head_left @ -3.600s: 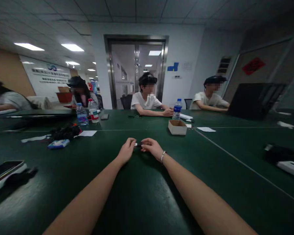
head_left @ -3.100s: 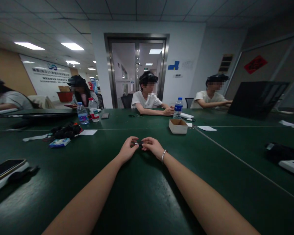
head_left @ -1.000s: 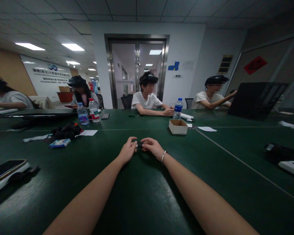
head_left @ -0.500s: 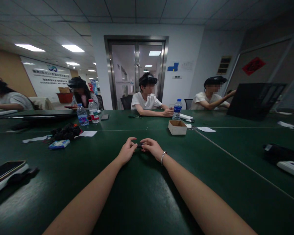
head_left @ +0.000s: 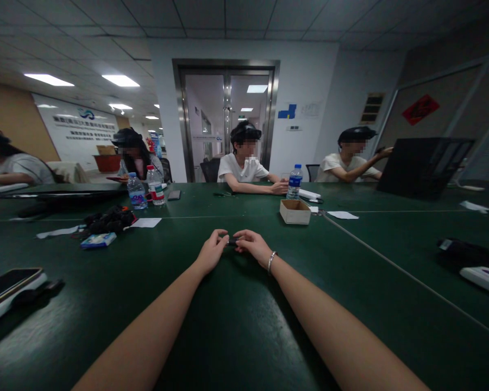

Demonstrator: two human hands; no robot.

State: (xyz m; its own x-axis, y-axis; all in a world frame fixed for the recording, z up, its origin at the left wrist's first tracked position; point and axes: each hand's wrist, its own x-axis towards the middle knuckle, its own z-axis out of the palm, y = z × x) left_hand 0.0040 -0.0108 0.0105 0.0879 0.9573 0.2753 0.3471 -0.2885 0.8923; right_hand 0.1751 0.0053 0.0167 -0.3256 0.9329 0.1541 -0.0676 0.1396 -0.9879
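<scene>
Between my two hands, just above the green table (head_left: 212, 336), is a small dark object (head_left: 232, 242), short and narrow; its kind is too small to make out. My left hand (head_left: 213, 252) pinches its left end between thumb and fingers. From the other side my right hand (head_left: 255, 248), with a silver bracelet at the wrist, grips the right end. The fingers partly cover the object. Farther off to the right of my hands stands an open box (head_left: 295, 213) with pale sides.
Water bottles (head_left: 137, 191) stand at the far left, another bottle (head_left: 294, 182) behind the box. Black tangled gear (head_left: 110, 219) and a blue-white packet (head_left: 98, 240) lie left. A phone (head_left: 12, 288) is near left, a white device (head_left: 483, 278) right. Several people sit opposite.
</scene>
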